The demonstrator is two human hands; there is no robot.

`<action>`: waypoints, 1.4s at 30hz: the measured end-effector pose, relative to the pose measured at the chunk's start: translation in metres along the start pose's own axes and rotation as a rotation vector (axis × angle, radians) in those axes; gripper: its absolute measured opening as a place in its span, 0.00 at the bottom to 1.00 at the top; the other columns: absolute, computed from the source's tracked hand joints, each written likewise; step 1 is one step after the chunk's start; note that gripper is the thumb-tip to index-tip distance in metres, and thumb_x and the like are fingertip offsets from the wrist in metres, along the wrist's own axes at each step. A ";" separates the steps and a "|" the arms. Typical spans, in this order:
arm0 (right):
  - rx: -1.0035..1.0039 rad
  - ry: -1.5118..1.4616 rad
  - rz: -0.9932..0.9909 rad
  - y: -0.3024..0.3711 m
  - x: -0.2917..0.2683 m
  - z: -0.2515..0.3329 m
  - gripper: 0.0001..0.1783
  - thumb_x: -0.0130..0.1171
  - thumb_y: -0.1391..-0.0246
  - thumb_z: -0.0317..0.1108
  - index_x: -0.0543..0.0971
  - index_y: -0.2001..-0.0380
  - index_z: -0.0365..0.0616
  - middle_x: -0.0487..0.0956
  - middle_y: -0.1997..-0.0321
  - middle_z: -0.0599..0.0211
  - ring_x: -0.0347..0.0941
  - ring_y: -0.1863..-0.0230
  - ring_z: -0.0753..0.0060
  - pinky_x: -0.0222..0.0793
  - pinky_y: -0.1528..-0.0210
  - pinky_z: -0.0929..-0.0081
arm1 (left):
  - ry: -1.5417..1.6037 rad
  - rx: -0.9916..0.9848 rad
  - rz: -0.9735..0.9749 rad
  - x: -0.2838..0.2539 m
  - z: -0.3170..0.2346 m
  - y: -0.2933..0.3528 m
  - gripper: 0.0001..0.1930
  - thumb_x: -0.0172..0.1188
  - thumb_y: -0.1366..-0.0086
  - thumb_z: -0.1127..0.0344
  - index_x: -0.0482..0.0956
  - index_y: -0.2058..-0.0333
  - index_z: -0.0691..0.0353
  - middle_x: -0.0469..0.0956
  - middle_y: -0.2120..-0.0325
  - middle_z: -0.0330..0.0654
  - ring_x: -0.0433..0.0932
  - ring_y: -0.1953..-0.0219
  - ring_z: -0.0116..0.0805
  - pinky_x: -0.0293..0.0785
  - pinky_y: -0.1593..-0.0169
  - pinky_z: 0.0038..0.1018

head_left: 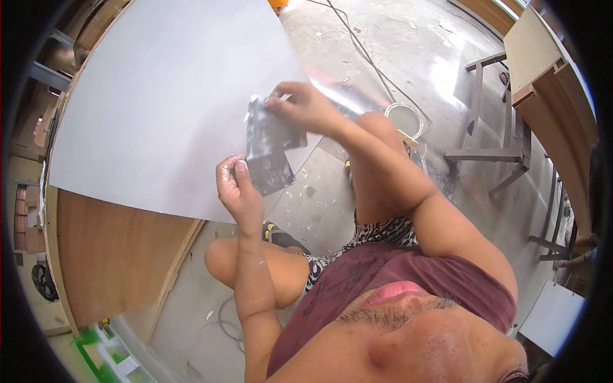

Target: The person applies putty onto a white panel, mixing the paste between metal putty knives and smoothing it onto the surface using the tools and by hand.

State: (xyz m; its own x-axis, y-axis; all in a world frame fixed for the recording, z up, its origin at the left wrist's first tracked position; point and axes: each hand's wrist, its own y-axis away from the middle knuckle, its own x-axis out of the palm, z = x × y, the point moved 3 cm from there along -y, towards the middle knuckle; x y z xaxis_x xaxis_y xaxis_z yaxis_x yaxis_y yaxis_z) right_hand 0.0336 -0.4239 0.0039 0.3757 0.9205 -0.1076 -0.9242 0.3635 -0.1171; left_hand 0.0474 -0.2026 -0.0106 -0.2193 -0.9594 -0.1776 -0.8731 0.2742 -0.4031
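Before me the spotted grey floor (396, 45) shows beyond a broad white panel (159, 96). Over the panel's right edge, my right hand (303, 112) pinches a flat grey scraper blade (260, 134), white-smeared; my left hand (237, 189) grips a second scraper blade (274, 175) just below. They overlap; whether they touch, I cannot tell.

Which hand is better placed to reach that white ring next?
Probably the right hand: it's nearer the white ring, though it grips a gray plate. The left hand is farther away and holds another gray plate.
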 end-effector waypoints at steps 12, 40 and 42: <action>0.167 0.933 0.366 0.013 -0.011 -0.019 0.16 0.64 0.47 0.46 0.85 0.62 0.47 0.84 0.60 0.53 0.80 0.56 0.50 0.75 0.53 0.60 | 0.191 -0.095 -0.442 -0.095 0.019 -0.029 0.11 0.58 0.29 0.65 0.73 0.58 0.69 0.74 0.65 0.40 0.73 0.61 0.26 0.72 0.56 0.23; 0.273 0.245 -0.958 0.279 -0.359 -0.228 0.23 0.65 0.42 0.38 0.77 0.45 0.41 0.84 0.63 0.65 0.77 0.65 0.80 0.72 0.61 0.78 | -0.213 -0.153 0.748 0.147 -0.051 -0.027 0.17 0.57 0.32 0.65 0.77 0.48 0.66 0.69 0.78 0.34 0.65 0.77 0.19 0.63 0.72 0.18; 0.307 0.094 -0.962 0.277 -0.349 -0.227 0.25 0.64 0.42 0.37 0.75 0.43 0.42 0.82 0.66 0.66 0.76 0.68 0.79 0.72 0.65 0.78 | -0.346 -0.064 1.014 0.206 -0.071 -0.012 0.20 0.61 0.35 0.64 0.77 0.45 0.62 0.72 0.77 0.36 0.69 0.75 0.22 0.68 0.67 0.21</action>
State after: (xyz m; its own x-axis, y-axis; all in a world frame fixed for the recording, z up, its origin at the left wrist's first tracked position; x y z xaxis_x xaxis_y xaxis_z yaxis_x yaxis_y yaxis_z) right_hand -0.3383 -0.6766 -0.2154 0.9614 0.2078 -0.1804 -0.1997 0.9779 0.0620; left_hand -0.0184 -0.4081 0.0209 -0.7281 -0.2128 -0.6516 -0.3768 0.9183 0.1212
